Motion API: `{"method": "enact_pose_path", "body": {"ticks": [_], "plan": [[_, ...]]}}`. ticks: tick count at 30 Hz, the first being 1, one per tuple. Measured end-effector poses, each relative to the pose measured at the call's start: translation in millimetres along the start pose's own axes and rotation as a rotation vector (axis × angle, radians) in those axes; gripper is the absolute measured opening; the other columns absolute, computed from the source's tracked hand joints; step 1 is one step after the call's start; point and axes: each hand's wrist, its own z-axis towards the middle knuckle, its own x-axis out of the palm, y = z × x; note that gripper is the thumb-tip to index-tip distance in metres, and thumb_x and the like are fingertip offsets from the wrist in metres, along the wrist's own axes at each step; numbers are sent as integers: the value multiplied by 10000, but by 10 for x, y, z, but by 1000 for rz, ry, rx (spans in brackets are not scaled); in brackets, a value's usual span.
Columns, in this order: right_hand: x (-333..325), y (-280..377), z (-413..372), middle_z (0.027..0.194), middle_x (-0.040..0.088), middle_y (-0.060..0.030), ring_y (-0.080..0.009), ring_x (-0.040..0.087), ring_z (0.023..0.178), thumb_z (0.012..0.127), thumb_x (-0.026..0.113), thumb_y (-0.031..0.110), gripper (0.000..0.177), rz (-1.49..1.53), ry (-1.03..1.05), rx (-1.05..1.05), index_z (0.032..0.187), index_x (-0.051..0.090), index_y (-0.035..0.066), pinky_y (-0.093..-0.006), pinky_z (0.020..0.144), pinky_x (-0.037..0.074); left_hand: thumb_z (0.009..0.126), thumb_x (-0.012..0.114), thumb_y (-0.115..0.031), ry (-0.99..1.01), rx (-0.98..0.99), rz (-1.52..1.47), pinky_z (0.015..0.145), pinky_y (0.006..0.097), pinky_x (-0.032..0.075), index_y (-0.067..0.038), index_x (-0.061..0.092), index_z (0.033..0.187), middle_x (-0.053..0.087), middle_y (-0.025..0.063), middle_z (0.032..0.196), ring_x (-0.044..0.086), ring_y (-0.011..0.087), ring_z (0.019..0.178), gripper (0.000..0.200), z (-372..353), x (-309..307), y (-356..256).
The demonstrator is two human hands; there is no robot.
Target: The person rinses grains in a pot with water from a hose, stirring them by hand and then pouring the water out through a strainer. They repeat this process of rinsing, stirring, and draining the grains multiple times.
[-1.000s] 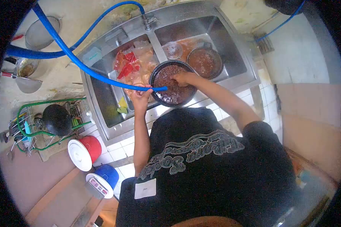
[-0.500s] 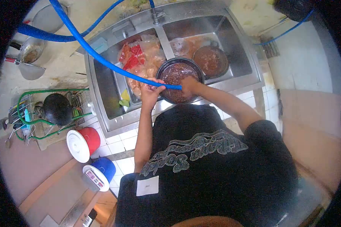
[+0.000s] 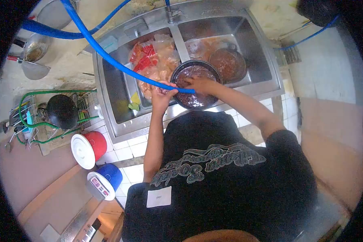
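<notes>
My left hand (image 3: 164, 93) is closed around the blue hose (image 3: 137, 76) near its end, at the left rim of a round dark pot (image 3: 197, 107). The hose end lies over the pot. Inside the pot are water and reddish-brown contents (image 3: 201, 72). My right hand (image 3: 200, 85) reaches into the pot from the right, with its fingers spread in the wet contents and partly hidden by them. The pot rests at the front of the steel double sink (image 3: 181, 44), over the middle divider.
Plastic bags (image 3: 157, 56) with red and orange contents fill the left basin. A second pot (image 3: 228, 65) and a clear bowl (image 3: 195, 47) are in the right basin. Left of the sink are a rack with a black wok (image 3: 61, 111), a red bucket (image 3: 97, 145) and a blue bucket (image 3: 112, 174).
My right hand has moved left within the pot, and its fingers have spread. My left hand still holds the hose. The view has shifted slightly.
</notes>
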Motion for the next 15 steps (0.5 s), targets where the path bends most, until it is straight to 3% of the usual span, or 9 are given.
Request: {"method": "enact_pose_path", "body": {"ticks": [2, 3, 5, 6, 7, 9, 13, 15], "plan": [[-151, 174, -100, 1379, 366, -152, -402, 364, 1262, 679, 704, 349, 674, -309, 166, -6, 1297, 491, 188, -497, 935, 436, 688, 677, 163, 28, 57, 56, 784, 292, 527, -39, 481, 930, 635, 127, 929, 617, 168, 876, 371, 21, 7, 6], [38, 114, -31, 1379, 366, -152, -402, 364, 1262, 679, 704, 349, 674, -311, 166, -8, 1297, 491, 188, -497, 935, 436, 688, 677, 163, 26, 60, 56, 784, 292, 527, -39, 481, 930, 635, 127, 929, 617, 168, 876, 371, 19, 9, 3], [306, 117, 112, 1360, 382, -173, -395, 535, 1085, 658, 714, 419, 677, -128, -74, 252, 1279, 506, 252, -480, 900, 459, 687, 683, 158, 6, 40, 55, 776, 291, 528, -41, 483, 922, 635, 126, 928, 616, 165, 872, 367, 19, 10, 0], [232, 182, 54, 1218, 513, -176, -396, 551, 1053, 678, 690, 411, 542, -211, -183, 81, 1131, 616, 124, -462, 855, 483, 687, 683, 158, 4, 41, 54, 776, 291, 528, -41, 483, 922, 635, 126, 928, 616, 165, 872, 367, 23, 5, 9], [278, 179, 147, 1218, 513, -176, -396, 551, 1053, 678, 690, 411, 542, -211, -182, 81, 1131, 616, 124, -462, 855, 483, 685, 683, 159, 1, 40, 43, 775, 291, 528, -42, 483, 924, 636, 127, 927, 616, 167, 873, 371, 30, -7, 40], [440, 94, 358, 1027, 613, -175, -393, 560, 1038, 708, 651, 395, 422, -58, 26, 291, 943, 662, 46, -464, 818, 495, 683, 684, 159, 0, 34, 30, 775, 292, 529, -43, 482, 925, 636, 129, 927, 616, 168, 874, 374, 36, -16, 46], [416, -84, 489, 868, 639, -175, -375, 567, 1037, 718, 653, 294, 302, 132, 58, 440, 868, 658, 32, -472, 794, 500, 683, 684, 156, -17, 26, 25, 773, 293, 531, -47, 479, 935, 637, 132, 927, 620, 177, 872, 383, 9, -49, 53], [588, -318, 547, 964, 627, -212, -364, 571, 1039, 690, 673, 183, 299, 179, -22, 252, 955, 641, 47, -493, 831, 481, 684, 682, 157, -22, 40, 22, 773, 294, 532, -47, 477, 938, 637, 133, 927, 621, 181, 872, 385, 27, -51, 66]]}}
